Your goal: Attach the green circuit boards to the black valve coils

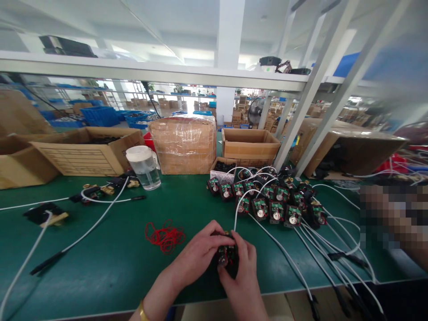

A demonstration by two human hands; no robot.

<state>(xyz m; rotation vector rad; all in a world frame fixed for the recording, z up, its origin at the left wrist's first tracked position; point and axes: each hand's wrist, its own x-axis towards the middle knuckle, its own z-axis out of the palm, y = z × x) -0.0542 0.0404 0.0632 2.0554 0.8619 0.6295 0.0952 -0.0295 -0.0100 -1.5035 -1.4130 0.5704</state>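
Near the front edge of the green table, both my hands are closed around a small black housing (224,257) with a green circuit board inside. A white cable rises from behind it. My left hand (200,254) grips its left side, with the index finger laid across the top. On its right side, my right hand (243,267) has the thumb low on the front and the fingers behind. The palms hide much of the unit. Left of my hands lies a tangle of thin red wire (165,237). Several similar housings (277,210) with exposed boards stand in rows behind, to the right.
White cables (284,254) trail over the table's front edge at right. A plastic water jug (143,168) stands left of a taped carton (185,145). More units with cables (96,192) lie at left. A metal shelf post (301,102) rises at right. A person's arm (394,227) reaches in.
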